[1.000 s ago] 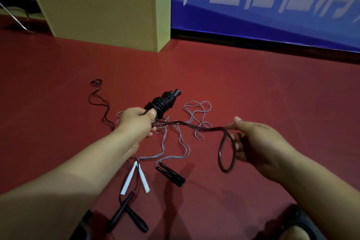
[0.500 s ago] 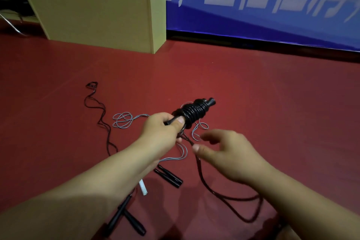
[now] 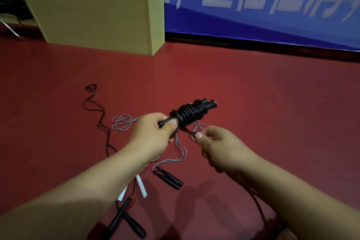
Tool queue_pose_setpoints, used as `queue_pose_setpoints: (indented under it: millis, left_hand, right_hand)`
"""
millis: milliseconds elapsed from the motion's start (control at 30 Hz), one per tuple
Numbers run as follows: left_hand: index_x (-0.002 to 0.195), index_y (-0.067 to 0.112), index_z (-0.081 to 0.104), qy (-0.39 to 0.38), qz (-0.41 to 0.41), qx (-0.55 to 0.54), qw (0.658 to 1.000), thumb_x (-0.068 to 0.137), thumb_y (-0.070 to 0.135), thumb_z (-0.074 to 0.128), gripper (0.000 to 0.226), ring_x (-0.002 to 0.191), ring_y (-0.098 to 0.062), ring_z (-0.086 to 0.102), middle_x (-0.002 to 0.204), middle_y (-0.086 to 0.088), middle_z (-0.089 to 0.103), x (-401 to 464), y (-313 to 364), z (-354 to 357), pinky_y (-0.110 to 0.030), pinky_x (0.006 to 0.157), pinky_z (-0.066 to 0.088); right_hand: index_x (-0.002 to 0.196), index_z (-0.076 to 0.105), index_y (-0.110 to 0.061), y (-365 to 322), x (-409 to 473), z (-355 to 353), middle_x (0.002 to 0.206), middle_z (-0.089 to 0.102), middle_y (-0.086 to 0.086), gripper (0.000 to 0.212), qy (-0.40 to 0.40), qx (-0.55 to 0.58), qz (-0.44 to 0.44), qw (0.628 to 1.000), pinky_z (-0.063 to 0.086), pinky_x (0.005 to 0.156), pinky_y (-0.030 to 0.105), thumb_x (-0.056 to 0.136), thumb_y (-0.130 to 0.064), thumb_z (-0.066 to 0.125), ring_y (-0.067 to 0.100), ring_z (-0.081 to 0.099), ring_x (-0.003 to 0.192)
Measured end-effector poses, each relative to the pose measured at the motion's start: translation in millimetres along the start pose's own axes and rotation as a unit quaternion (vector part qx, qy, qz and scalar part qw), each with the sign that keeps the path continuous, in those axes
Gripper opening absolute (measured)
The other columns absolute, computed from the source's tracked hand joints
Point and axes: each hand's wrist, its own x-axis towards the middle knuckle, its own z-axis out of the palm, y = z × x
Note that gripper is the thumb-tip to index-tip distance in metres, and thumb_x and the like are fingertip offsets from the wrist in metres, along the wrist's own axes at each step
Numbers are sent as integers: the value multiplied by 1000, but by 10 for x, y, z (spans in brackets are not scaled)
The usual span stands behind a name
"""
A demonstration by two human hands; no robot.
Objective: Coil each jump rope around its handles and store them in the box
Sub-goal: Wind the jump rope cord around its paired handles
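My left hand (image 3: 153,134) grips the near end of a pair of black handles with a dark rope coiled thickly around them, the coiled jump rope (image 3: 191,114) pointing up and to the right. Just below the coil, my right hand (image 3: 218,146) pinches the loose dark rope tail (image 3: 190,132). That tail's slack (image 3: 259,206) runs down under my right forearm toward the bottom right. On the red floor lie a grey rope (image 3: 121,122) with black handles (image 3: 168,177), white handles (image 3: 141,186), and another black-handled rope (image 3: 124,218).
A tall beige box or cabinet (image 3: 93,8) stands at the back left. A blue banner (image 3: 263,6) with white characters covers the back wall. A thin dark rope (image 3: 97,111) snakes across the red floor (image 3: 272,103) on the left.
My right hand has come in from the right, up close under the coil, and now pinches the rope tail near the handles. The bundle has shifted right and slightly down in view.
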Motion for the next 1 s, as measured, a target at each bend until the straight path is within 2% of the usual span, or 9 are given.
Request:
queue_pose_setpoints:
  millis: [133, 233, 300, 400, 500, 600, 700, 833, 1000]
  left_hand:
    - [79, 16, 66, 3, 13, 47, 999, 94, 27, 62, 18, 54, -11, 59, 57, 2, 65, -14, 18, -17, -20, 50, 41]
    - [84, 9, 66, 15, 8, 25, 1000, 95, 23, 60, 19, 39, 4, 53, 58, 0, 63, 23, 9, -23, -9, 41, 33]
    - [85, 7, 66, 33, 7, 34, 999, 96, 23, 60, 20, 36, 5, 51, 59, -2, 63, 55, -8, -41, -9, 39, 34]
    - [84, 12, 67, 50, 6, 84, 995, 95, 26, 61, 19, 42, 1, 57, 61, -4, 68, 102, -76, -91, -10, 42, 36]
    - [84, 18, 65, 43, 27, 169, 984, 93, 31, 62, 16, 57, -7, 65, 56, 2, 68, 111, -134, -85, -22, 51, 40]
    - [82, 20, 62, 40, 64, 226, 971, 91, 33, 63, 16, 57, -6, 64, 52, 4, 65, 101, -184, -60, -23, 53, 41]
    - [79, 20, 60, 6, 84, 296, 952, 89, 41, 63, 23, 70, -20, 67, 63, 1, 67, 114, -251, -47, -34, 66, 51]
    - [75, 27, 59, -56, 114, 320, 939, 85, 43, 67, 21, 68, -19, 60, 67, 6, 62, 80, -243, -13, -31, 56, 40]
    - [85, 22, 60, -179, 196, 341, 902, 90, 38, 63, 16, 68, -15, 55, 70, 5, 60, -11, -162, 18, -34, 62, 40]
  right_hand:
    - [84, 59, -11, 0, -66, -20, 62, 46, 3, 33, -50, -60, 23, 997, 25, 42, 19, 101, -35, 44, 11, 35, 44]
    - [90, 67, -13, -20, -68, -76, 65, 47, -3, 40, -33, -214, -40, 976, 35, 53, 24, 102, -41, 40, 12, 45, 59]
    - [93, 65, -13, -33, -95, -64, 69, 50, -4, 40, -44, -280, -70, 957, 39, 63, 27, 102, -41, 39, 18, 51, 72]
    - [75, 48, -16, -16, -160, 27, 71, 50, -1, 35, -87, -312, -86, 942, 36, 58, 27, 100, -39, 43, 22, 48, 72]
    - [78, 44, -20, -21, -240, 106, 88, 60, 9, 27, -86, -375, -132, 914, 38, 62, 35, 99, -38, 43, 32, 52, 78]
    - [88, 46, -22, -71, -326, 121, 94, 63, 11, 25, -56, -417, -205, 884, 41, 65, 39, 99, -42, 39, 38, 56, 87]
    - [97, 52, -25, -110, -317, 56, 95, 67, 4, 26, 10, -395, -242, 886, 46, 69, 40, 100, -46, 37, 36, 59, 90]
    - [105, 56, -28, -51, -230, -74, 94, 68, -2, 32, 84, -392, -234, 886, 49, 70, 40, 97, -53, 38, 31, 61, 91]
    - [101, 59, -31, 21, -103, -244, 96, 66, -6, 29, 142, -367, -215, 894, 48, 71, 37, 93, -55, 45, 25, 61, 93]
